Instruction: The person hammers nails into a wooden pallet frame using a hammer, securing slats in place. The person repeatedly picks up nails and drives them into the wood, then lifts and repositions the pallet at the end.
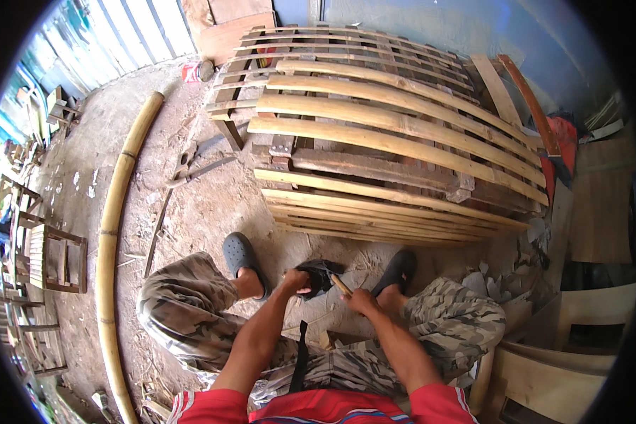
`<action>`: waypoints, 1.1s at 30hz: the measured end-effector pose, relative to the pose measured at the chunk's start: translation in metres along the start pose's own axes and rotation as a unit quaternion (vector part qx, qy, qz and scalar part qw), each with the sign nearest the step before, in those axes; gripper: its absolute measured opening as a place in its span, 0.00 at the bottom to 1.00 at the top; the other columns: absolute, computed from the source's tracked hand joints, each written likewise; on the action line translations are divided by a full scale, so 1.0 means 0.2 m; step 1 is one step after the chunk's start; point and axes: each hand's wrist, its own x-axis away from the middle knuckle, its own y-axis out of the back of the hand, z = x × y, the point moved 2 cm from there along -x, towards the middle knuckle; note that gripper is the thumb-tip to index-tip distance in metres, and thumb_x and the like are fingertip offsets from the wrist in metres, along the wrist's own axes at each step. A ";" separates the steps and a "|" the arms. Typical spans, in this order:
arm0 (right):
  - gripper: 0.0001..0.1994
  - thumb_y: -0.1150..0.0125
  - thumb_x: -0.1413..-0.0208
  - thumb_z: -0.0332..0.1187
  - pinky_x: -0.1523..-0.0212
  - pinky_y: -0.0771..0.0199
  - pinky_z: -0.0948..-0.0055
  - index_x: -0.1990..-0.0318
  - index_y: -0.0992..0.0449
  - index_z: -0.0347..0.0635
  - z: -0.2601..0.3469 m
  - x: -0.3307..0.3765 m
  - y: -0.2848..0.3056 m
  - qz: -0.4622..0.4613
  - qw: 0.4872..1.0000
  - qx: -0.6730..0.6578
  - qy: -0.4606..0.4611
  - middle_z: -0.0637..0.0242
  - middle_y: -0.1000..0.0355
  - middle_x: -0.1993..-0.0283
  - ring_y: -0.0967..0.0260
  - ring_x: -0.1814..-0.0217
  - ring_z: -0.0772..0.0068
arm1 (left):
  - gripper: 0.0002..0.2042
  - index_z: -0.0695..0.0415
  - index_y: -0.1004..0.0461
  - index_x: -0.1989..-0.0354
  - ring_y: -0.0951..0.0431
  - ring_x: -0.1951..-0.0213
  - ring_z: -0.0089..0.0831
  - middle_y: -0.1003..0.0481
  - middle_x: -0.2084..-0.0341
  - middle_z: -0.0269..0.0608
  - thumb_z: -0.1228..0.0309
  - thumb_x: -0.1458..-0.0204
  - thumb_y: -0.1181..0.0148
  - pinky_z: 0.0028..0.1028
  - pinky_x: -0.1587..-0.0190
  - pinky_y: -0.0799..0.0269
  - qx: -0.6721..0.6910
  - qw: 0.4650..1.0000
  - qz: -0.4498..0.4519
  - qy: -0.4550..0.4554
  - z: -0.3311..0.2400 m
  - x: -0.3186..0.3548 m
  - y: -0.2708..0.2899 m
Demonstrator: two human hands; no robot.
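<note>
I sit low with both forearms reaching down between my knees. My left hand grips a dark cloth-like bundle near the ground. My right hand is closed on a short wooden handle whose far end goes into that dark bundle. What the handle belongs to is hidden by the cloth. A black strap hangs down between my legs. My feet wear dark rubber clogs, one on each side of my hands.
A frame of split bamboo slats lies just ahead of my feet. A long bamboo pole runs along the dirt floor at left. Small wooden chairs stand far left. Pale wooden furniture parts crowd the right.
</note>
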 end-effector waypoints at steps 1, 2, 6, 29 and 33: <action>0.30 0.40 0.43 0.59 0.58 0.24 0.51 0.60 0.21 0.33 0.02 0.02 0.02 0.012 1.000 -0.018 0.005 0.45 0.21 0.63 0.21 0.58 0.44 | 0.07 0.62 0.24 0.65 0.21 0.75 0.33 0.26 0.78 0.40 0.72 0.44 0.44 0.34 0.78 0.18 0.023 0.999 0.018 0.013 0.04 -0.02 0.01; 0.30 0.39 0.43 0.59 0.54 0.24 0.50 0.59 0.21 0.33 0.05 0.04 0.04 0.025 0.999 -0.036 0.011 0.44 0.21 0.61 0.22 0.55 0.43 | 0.07 0.61 0.24 0.67 0.20 0.75 0.33 0.25 0.78 0.40 0.71 0.44 0.45 0.34 0.79 0.20 0.036 0.999 -0.004 0.001 0.10 -0.02 0.00; 0.25 0.33 0.46 0.52 0.61 0.22 0.53 0.60 0.24 0.34 0.07 0.06 0.05 -0.125 0.983 -0.064 0.118 0.48 0.21 0.66 0.20 0.61 0.49 | 0.10 0.59 0.21 0.72 0.22 0.80 0.30 0.22 0.82 0.41 0.69 0.45 0.47 0.28 0.79 0.26 -0.179 0.970 0.070 -0.147 0.19 0.01 -0.15; 0.21 0.41 0.36 0.44 0.76 0.23 0.61 0.59 0.28 0.27 0.28 0.53 0.47 0.212 0.969 -0.122 -0.019 0.55 0.24 0.73 0.23 0.74 0.63 | 0.11 0.61 0.24 0.61 0.26 0.82 0.36 0.27 0.80 0.42 0.69 0.47 0.47 0.34 0.80 0.29 0.160 0.978 -0.076 -0.110 0.16 0.12 -0.13; 0.21 0.37 0.39 0.45 0.70 0.26 0.52 0.59 0.33 0.31 0.20 0.53 0.48 -0.152 0.962 0.001 0.227 0.47 0.26 0.72 0.24 0.70 0.42 | 0.09 0.58 0.26 0.58 0.25 0.78 0.34 0.26 0.74 0.40 0.69 0.44 0.47 0.33 0.74 0.25 0.296 0.950 0.061 -0.081 0.02 0.14 -0.23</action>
